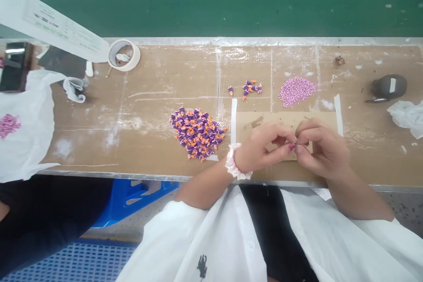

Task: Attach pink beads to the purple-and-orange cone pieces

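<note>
My left hand (269, 146), with a pale scrunchie (233, 164) round its wrist, is closed in a pinch. My right hand (325, 147) is pinched too, and the fingertips of both meet above a taped-down cardboard sheet (251, 130). Whatever sits between them is too small to make out; a dark pinkish spot shows at the left fingertips. Beyond the sheet lie a heap of tiny pink pieces (296, 91) and several small purple-and-orange figures (252, 88). A large pile of the same purple-and-orange figures (197, 133) rests left of my left wrist.
At far left are a tape roll (135, 58), a white box (62, 26), a phone (15, 67) and white plastic (36, 132) bearing pink pieces. A black rounded object (391, 86) and crumpled white plastic (410, 116) lie right. Another person's dark-clothed leg (59, 224) is beside a blue stool (132, 200).
</note>
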Demonstrator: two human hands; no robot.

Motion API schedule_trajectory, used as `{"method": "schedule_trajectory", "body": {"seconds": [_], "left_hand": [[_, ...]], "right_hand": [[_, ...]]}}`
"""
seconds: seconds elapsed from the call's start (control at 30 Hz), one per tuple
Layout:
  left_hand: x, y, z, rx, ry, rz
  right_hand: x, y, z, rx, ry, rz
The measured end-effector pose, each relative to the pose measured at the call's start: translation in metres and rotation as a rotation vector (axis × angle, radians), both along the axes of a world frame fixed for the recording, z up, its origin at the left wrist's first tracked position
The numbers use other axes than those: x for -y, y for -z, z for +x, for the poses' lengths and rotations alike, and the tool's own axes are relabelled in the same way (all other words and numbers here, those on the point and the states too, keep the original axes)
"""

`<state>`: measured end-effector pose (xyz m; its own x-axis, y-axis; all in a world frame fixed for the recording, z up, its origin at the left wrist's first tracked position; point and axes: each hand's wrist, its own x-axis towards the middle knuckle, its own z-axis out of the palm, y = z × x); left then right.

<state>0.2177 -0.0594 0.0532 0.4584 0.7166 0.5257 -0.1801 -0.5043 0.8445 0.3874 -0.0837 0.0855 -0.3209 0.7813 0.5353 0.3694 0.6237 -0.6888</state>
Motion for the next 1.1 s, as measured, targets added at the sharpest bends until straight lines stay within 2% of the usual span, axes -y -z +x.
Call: {"method": "schedule_trajectory", "body": {"seconds": [0.13, 0.23, 0.3, 0.4, 0.5, 0.57, 0.63, 0.87, 1.1], "left_hand": [[-0.004, -0.001, -0.003, -0.065, -0.128, 0.248], [-0.004, 0.0, -0.004, -0.108, -0.182, 0.321], [-0.004, -0.001, -0.004, -0.121, -0.179, 0.31], [-0.002, -0.003, -0.004, -0.1, -0.127, 0.184], [0.001, -0.005, -0.004, -0.078, -0.096, 0.05], [0.002, -0.006, -0.003, -0.073, -0.103, 0.012], [0.002, -0.005, -0.002, -0.066, -0.126, 0.024], [0.003, 0.001, 0.001, -0.073, -0.216, 0.271], [0.002, 0.006, 0.005, -0.082, -0.166, 0.552]], "right_hand": [[0.0, 0.001, -0.002, 0.011, 0.013, 0.024], [0.001, 0.004, -0.002, 0.013, 0.028, 0.052], [0.002, 0.005, -0.002, -0.008, 0.034, 0.028], [0.004, 0.006, -0.001, -0.172, 0.026, -0.133], [0.004, 0.006, -0.001, -0.519, -0.019, -0.373], [0.003, 0.006, 0.001, -0.698, -0.059, -0.52], [0.0, 0.006, 0.002, -0.782, -0.09, -0.62], [-0.007, 0.003, 0.006, -0.906, -0.179, -0.78], [-0.008, 0.002, 0.006, -0.88, -0.152, -0.849]]}}
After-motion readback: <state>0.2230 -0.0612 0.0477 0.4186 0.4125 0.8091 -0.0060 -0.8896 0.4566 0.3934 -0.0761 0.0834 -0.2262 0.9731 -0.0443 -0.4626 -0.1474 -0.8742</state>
